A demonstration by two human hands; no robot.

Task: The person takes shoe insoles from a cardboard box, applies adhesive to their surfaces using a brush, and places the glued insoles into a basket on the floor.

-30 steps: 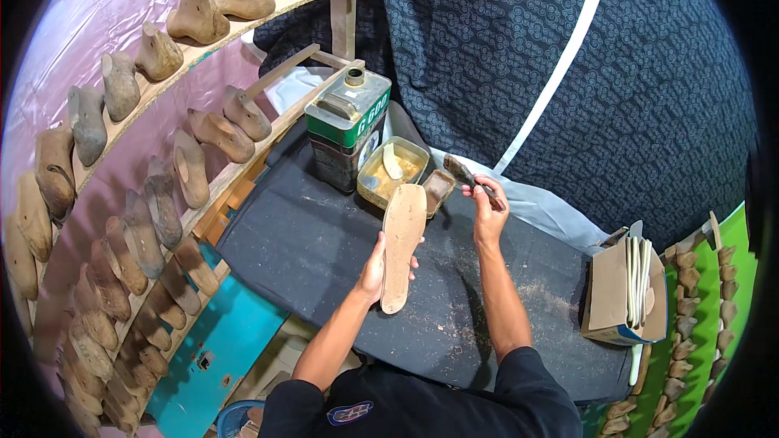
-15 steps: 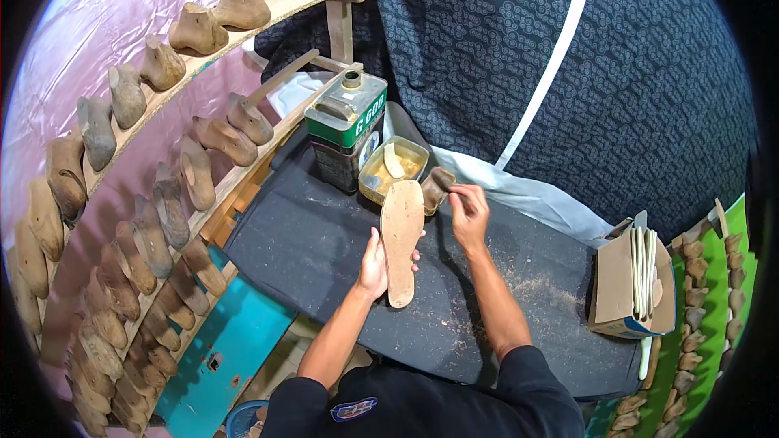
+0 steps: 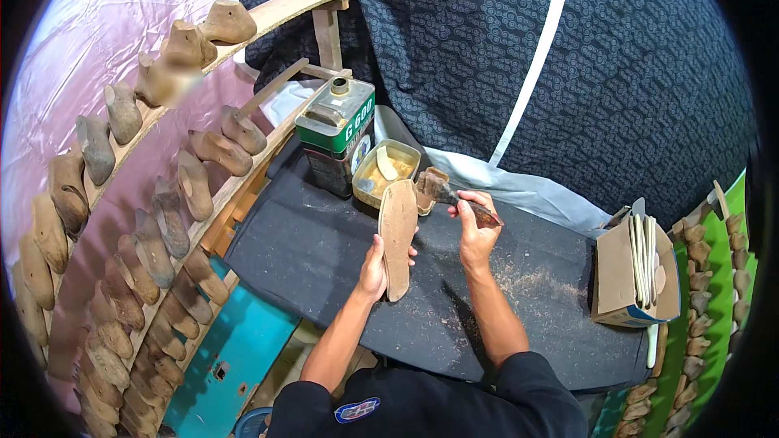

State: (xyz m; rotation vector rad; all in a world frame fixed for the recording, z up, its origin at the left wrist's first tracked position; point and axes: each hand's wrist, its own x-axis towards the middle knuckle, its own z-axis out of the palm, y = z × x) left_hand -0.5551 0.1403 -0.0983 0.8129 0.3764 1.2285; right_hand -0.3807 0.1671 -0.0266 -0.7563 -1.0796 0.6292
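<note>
My left hand (image 3: 373, 272) is closed around the lower half of a tan, sole-shaped insole (image 3: 397, 235), which stands tilted upright with its broad face toward me. My right hand (image 3: 477, 231) grips the dark handle of a brush (image 3: 441, 189). Its brown, caked bristles point left, close to the insole's upper right edge. Behind the insole sits a squarish plastic tub (image 3: 414, 151) with yellowish residue and a cream, curved piece (image 3: 387, 164) inside. A smaller brown container (image 3: 424, 206) is mostly hidden by the insole and brush.
A green-and-black metal can (image 3: 331, 139) stands left of the tub. Wooden shoe lasts (image 3: 219, 152) line the shelves on the left. At the right end of the black-covered table (image 3: 519, 320), strewn with shavings, is a cardboard box (image 3: 614, 272) holding pale strips.
My right hand has drawn the brush up and rightward from beside the tub, and its handle now shows. The insole stays in my left hand. The whole view has shifted slightly.
</note>
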